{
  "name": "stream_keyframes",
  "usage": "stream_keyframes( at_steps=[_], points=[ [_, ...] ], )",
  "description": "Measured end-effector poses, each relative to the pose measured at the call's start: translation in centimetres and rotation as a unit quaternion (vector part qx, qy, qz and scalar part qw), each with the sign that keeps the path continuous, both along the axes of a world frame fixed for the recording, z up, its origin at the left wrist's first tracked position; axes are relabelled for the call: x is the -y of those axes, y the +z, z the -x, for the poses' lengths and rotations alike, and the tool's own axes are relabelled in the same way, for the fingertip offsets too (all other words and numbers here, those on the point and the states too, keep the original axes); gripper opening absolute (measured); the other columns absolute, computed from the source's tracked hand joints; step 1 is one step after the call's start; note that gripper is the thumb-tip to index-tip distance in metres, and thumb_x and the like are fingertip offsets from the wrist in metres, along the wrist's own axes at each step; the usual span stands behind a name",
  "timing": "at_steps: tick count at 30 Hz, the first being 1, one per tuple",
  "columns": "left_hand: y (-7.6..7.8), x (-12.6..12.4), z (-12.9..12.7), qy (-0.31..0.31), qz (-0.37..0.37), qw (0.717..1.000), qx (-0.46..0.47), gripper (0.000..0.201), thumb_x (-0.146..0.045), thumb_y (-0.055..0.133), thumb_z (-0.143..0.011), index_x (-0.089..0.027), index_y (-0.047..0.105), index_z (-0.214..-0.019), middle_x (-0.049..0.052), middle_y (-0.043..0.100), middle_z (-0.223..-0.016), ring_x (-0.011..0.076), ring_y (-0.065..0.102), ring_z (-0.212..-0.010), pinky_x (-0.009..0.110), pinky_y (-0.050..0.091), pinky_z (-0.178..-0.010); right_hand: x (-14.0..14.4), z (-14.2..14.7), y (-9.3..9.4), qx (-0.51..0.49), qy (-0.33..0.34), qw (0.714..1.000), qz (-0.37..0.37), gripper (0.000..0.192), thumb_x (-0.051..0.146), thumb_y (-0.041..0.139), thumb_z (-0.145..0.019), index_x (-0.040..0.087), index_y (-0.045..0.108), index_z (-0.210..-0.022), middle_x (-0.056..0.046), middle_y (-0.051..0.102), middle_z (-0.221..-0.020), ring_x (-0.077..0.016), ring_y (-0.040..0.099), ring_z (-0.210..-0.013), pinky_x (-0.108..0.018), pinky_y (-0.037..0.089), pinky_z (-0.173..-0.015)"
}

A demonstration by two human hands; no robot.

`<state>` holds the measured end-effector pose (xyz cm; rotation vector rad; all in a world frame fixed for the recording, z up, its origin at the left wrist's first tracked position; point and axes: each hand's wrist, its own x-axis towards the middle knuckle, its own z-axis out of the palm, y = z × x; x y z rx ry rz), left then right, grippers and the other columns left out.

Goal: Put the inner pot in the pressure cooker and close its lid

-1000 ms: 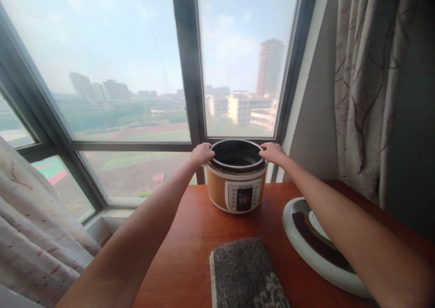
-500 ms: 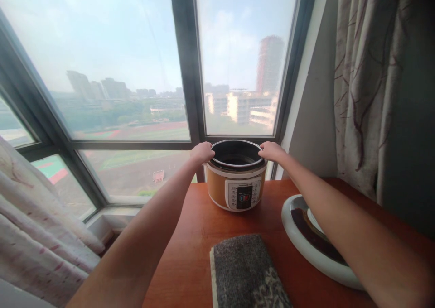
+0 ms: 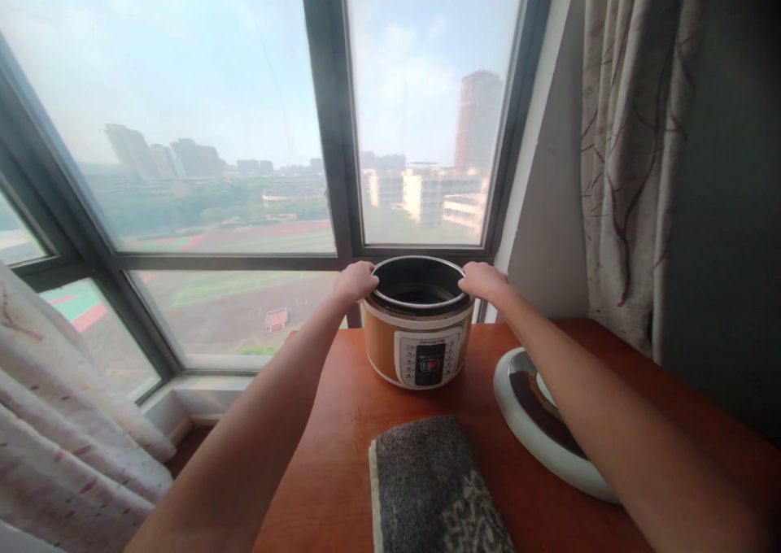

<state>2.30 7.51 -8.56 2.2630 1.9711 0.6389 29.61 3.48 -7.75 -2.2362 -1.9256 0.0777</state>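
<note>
An orange and white electric cooker (image 3: 418, 350) stands open at the far edge of a red-brown table (image 3: 342, 455), with a dark inner pot (image 3: 418, 289) seated in it. My left hand (image 3: 355, 280) grips the pot's rim on its left side. My right hand (image 3: 482, 279) grips the rim on the right. The pot's metal edge shows a little above the cooker body. The control panel faces me.
The cooker's white lid (image 3: 537, 423) lies upside down on the table to the right, partly under my right arm. A grey folded cloth (image 3: 427, 488) lies near me. A large window (image 3: 244, 130) is behind; curtains (image 3: 622, 154) hang right, and pale fabric (image 3: 67, 447) is at left.
Both hands stay on the pot's rim. The view has shifted slightly, so the cooker sits a little left and lower in frame.
</note>
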Motion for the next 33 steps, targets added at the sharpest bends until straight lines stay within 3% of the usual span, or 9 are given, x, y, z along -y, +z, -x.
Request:
stream_keyframes(
  at_steps=[8,15,23,26,30,33],
  points=[
    [-0.8,1.6,0.4,-0.008,-0.012,0.999,0.029,0.044,-0.023,0.057,-0.075,-0.023,0.074,-0.115,0.01,0.077,-0.104,0.0255,0.07,-0.091,0.029,0.05,-0.075,3.0,0.4,0.2,0.006,-0.013,1.0,-0.002,0.035,0.024,0.056,-0.083,0.018,0.073,-0.113,-0.018,0.071,-0.118,-0.0344,0.066,-0.112,-0.041,0.052,-0.086],
    [-1.1,3.4,0.7,-0.011,-0.011,0.998,0.054,0.048,-0.022,0.056,-0.077,-0.028,0.073,-0.121,0.005,0.079,-0.094,0.022,0.07,-0.081,0.027,0.048,-0.068,4.6,0.2,-0.4,-0.008,-0.02,1.0,-0.007,0.034,0.026,0.054,-0.085,0.022,0.073,-0.113,-0.016,0.071,-0.118,-0.0333,0.066,-0.11,-0.04,0.051,-0.086],
    [-1.7,4.6,0.4,0.025,-0.051,0.993,0.107,0.038,-0.028,0.054,-0.086,-0.028,0.072,-0.12,0.006,0.076,-0.108,0.0241,0.069,-0.096,0.028,0.048,-0.078,4.8,0.2,-0.8,-0.021,-0.027,0.999,-0.023,0.039,0.026,0.049,-0.085,0.021,0.073,-0.115,-0.017,0.071,-0.116,-0.0355,0.067,-0.106,-0.041,0.051,-0.081],
    [-2.2,5.6,0.4,0.038,-0.082,0.987,0.133,0.041,-0.032,0.052,-0.089,-0.024,0.069,-0.126,0.007,0.076,-0.098,0.0233,0.068,-0.092,0.028,0.048,-0.078,5.1,0.0,-1.3,-0.026,-0.027,0.998,-0.042,0.04,0.028,0.044,-0.089,0.024,0.072,-0.117,-0.015,0.073,-0.113,-0.0344,0.068,-0.104,-0.04,0.051,-0.079],
    [-3.8,7.9,1.3,0.039,-0.137,0.97,0.199,0.045,-0.036,0.044,-0.093,-0.019,0.063,-0.13,0.001,0.066,-0.076,0.0171,0.064,-0.073,0.024,0.049,-0.071,6.2,-0.4,-2.8,-0.028,-0.044,0.995,-0.088,0.046,0.032,0.032,-0.097,0.027,0.068,-0.126,-0.015,0.073,-0.109,-0.0326,0.069,-0.102,-0.039,0.049,-0.08],
    [-6.4,10.1,2.8,0.048,-0.195,0.92,0.337,0.043,-0.038,0.042,-0.09,-0.019,0.065,-0.121,-0.003,0.057,-0.063,0.0156,0.058,-0.062,0.024,0.047,-0.062,7.6,-1.0,-4.8,-0.04,-0.055,0.989,-0.133,0.049,0.038,0.033,-0.1,0.026,0.056,-0.141,-0.014,0.074,-0.105,-0.0324,0.069,-0.099,-0.037,0.047,-0.08]
  ],
)
